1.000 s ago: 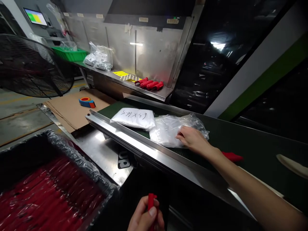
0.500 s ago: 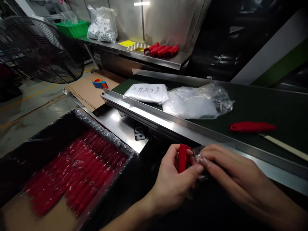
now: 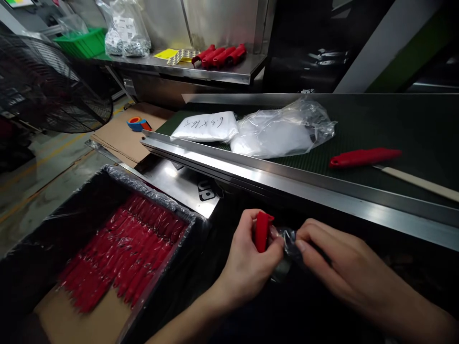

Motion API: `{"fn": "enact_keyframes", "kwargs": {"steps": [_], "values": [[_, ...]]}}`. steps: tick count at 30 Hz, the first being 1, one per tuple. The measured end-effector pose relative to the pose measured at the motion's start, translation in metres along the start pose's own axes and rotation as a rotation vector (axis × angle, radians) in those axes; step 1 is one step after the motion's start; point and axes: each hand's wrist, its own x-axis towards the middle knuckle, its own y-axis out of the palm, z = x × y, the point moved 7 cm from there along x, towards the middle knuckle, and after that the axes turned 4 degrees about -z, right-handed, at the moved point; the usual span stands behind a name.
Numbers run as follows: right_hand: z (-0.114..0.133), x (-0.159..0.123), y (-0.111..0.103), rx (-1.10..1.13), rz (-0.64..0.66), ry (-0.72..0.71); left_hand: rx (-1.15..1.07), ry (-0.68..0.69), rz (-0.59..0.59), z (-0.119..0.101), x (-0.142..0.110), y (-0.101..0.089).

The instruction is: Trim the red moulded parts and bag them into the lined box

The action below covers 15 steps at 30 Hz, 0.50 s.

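My left hand [image 3: 247,263] is closed round a red handle [image 3: 261,230], holding it upright below the belt's steel rail [image 3: 287,184]. My right hand [image 3: 333,260] pinches a small clear plastic bag [image 3: 289,243] right beside the handle's top. On the green belt [image 3: 394,124] lie a red-handled knife with a pale blade [image 3: 366,156], a heap of clear bags [image 3: 283,131] and a white packet with handwriting [image 3: 206,128].
A box lined with black film [image 3: 107,239] holds several bagged red handles at lower left. A fan [image 3: 46,91], flat cardboard with a tape roll [image 3: 138,124] and a steel shelf with more red handles [image 3: 218,55] stand behind.
My right hand left the heap of bags on the belt and came down to my left hand with a small clear bag. The view has tilted down.
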Motion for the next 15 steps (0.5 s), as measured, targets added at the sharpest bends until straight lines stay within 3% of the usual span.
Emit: {"fn": "enact_keyframes", "kwargs": {"steps": [3,5,7,11,12,15], "values": [[-0.007,-0.003,-0.014,-0.089,-0.196,0.089,0.224,0.081,-0.036,0.001,0.005,-0.003],[-0.001,-0.002,-0.022,-0.061,-0.294,0.074,0.318,0.126,-0.023,0.002,0.006,-0.002],[0.007,0.002,-0.02,0.022,-0.256,0.03,0.407,0.225,0.044,0.0,0.003,0.004],[0.019,0.005,-0.008,0.222,-0.015,-0.028,0.562,0.415,0.141,-0.002,-0.006,0.014],[0.019,0.003,-0.012,0.252,-0.043,-0.021,0.594,0.419,0.144,-0.002,-0.006,0.013],[0.008,-0.013,-0.037,0.205,-0.328,0.094,0.56,0.291,0.102,0.001,0.005,0.007]]}}
